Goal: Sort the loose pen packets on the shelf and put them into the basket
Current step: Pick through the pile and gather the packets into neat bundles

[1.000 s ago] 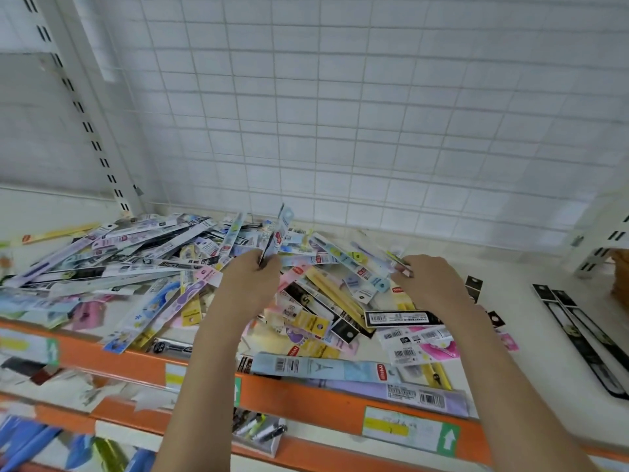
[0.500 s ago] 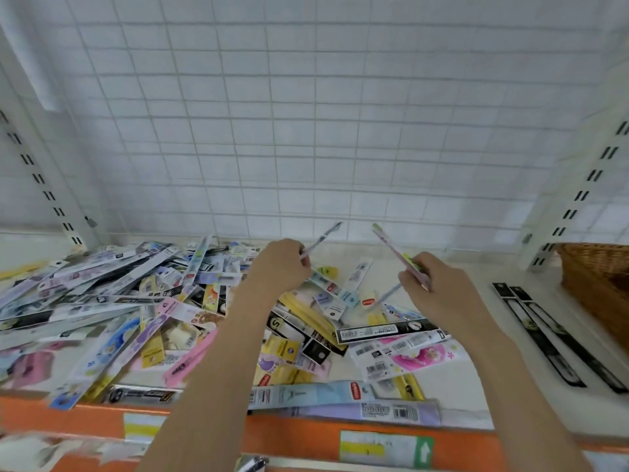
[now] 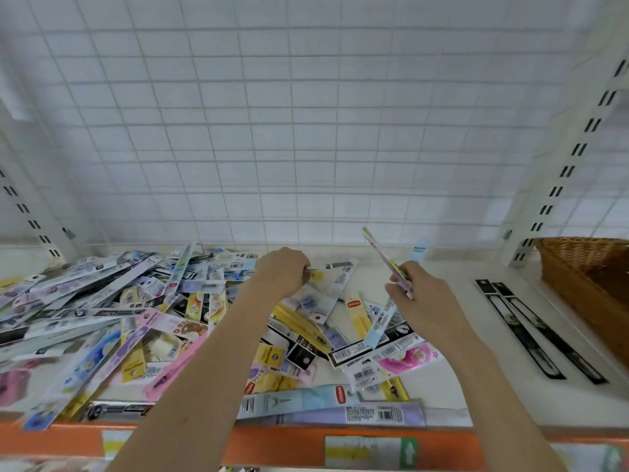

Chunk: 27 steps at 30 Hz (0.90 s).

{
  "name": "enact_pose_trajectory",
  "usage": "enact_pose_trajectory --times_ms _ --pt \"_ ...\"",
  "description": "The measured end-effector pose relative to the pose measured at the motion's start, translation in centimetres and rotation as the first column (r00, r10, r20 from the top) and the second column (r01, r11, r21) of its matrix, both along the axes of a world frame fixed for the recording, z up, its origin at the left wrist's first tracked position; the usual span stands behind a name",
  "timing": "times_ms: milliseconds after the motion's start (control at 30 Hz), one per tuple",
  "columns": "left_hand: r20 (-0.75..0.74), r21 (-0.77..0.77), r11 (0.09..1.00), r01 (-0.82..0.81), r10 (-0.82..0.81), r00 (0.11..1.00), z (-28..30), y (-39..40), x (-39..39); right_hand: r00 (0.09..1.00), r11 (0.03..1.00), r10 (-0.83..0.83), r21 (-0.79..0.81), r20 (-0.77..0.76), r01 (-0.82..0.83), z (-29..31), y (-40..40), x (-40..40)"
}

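Long, flat, colourful pen packets are lying heaped on the shelf, below and left of both hands. The right hand is pinching one packet tilted upward, while the left hand is pinching a thin packet edge-on; the basket is sitting well right of them.

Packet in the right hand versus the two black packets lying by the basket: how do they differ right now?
The packet in the right hand is lifted off the shelf and tilted up, pinched by the right hand; the two black packets lie flat on the shelf, side by side and untouched. The held one is pale with pink and yellow-green; the pair is black with white panels. All are long, narrow packets, and none is in the basket yet.
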<state>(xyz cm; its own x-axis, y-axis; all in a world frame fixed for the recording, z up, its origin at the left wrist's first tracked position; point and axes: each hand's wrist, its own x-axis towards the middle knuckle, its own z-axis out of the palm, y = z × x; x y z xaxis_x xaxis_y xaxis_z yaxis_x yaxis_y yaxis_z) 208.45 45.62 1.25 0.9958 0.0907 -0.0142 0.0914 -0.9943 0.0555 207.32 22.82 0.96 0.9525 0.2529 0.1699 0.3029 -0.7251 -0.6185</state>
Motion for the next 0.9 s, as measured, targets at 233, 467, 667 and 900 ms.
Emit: enact_pose_trajectory --times_ms 233,467,667,900 --pt "0.266 -0.023 0.996 0.09 -0.081 0.961 2.3 0.3 -0.8 0.999 0.996 0.029 0.087 0.016 -0.03 0.4 0.8 -0.1" --pt "0.365 -0.213 0.975 0.061 0.022 0.931 2.6 -0.2 -1.8 0.999 0.995 0.032 0.101 -0.034 -0.028 0.6 1.6 0.2" --pt "0.324 -0.494 0.867 -0.058 0.246 0.914 2.6 -0.7 -2.8 0.991 0.994 0.106 -0.024 -0.084 -0.108 0.6 0.9 0.7" --pt "0.253 -0.553 0.804 -0.216 0.41 0.876 2.5 0.4 -5.0 0.984 0.913 0.179 -0.374 0.012 -0.161 0.8 3.4 3.2"
